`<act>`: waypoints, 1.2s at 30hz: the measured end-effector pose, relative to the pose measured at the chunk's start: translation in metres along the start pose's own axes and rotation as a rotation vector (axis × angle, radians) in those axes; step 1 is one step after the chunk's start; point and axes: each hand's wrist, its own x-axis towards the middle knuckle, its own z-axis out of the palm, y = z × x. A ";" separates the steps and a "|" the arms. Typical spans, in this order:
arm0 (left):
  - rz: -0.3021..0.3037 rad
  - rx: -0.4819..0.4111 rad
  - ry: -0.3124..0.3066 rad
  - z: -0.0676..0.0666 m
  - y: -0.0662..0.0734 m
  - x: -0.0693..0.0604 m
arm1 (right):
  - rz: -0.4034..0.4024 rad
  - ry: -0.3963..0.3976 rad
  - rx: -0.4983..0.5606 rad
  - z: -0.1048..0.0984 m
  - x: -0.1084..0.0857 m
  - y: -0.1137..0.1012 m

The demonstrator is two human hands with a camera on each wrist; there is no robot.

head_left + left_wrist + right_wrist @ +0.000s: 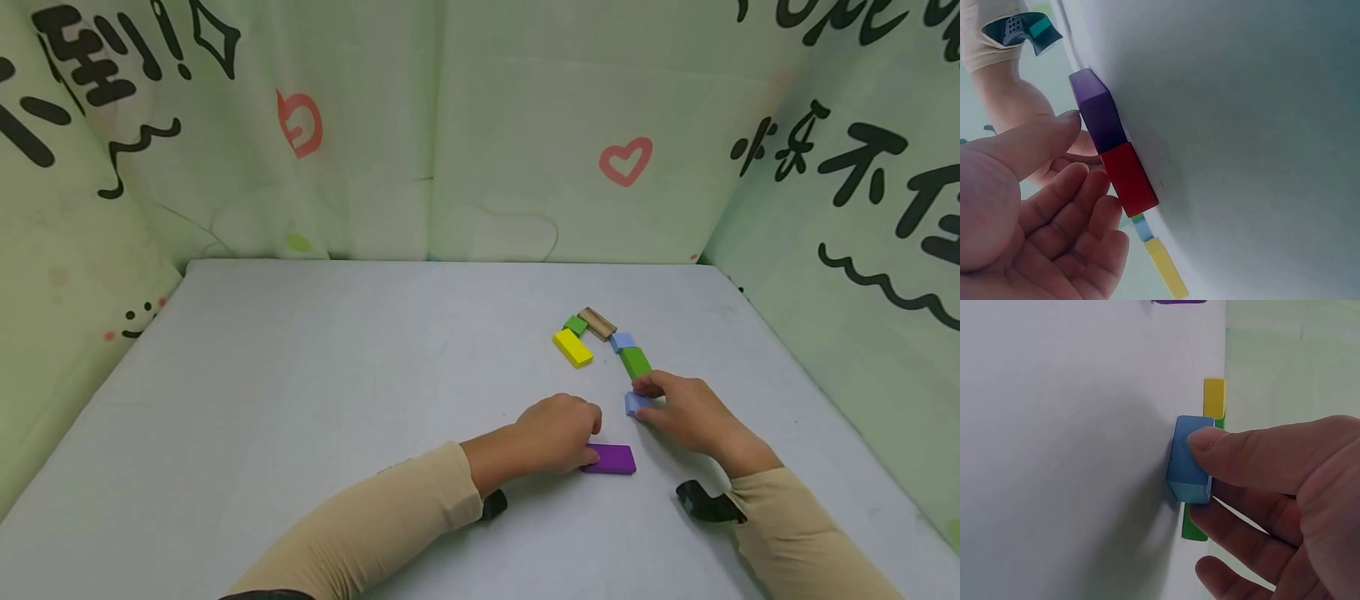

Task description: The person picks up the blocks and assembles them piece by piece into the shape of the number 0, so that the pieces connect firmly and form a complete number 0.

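Note:
My right hand (693, 421) pinches a light blue block (1190, 453), with the thumb on its near face and fingers behind it. That block stands just below a green block (635, 362) on the white table. My left hand (558, 432) is over the near blocks, its thumb at the left end of a purple block (611, 459). In the left wrist view, a red block (1130, 180) joins the purple one end to end. The left fingers bend loosely beside the red block without a visible grip. My left hand hides the red block in the head view.
Farther back, a curved row holds another light blue block (622, 342), a wooden block (597, 323), a small green block (576, 325) and a yellow block (573, 347). Printed pale green curtains (510, 150) border the white table (337, 358) at the back and sides.

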 end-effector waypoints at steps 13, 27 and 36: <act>0.009 -0.007 -0.007 0.000 -0.001 0.000 | -0.023 -0.003 -0.009 -0.002 -0.006 0.003; -0.003 -0.017 -0.010 0.001 0.000 0.001 | -0.015 -0.016 0.004 -0.003 -0.012 0.005; -0.010 -0.019 -0.014 0.000 0.000 0.001 | -0.019 -0.014 0.023 -0.001 -0.015 0.001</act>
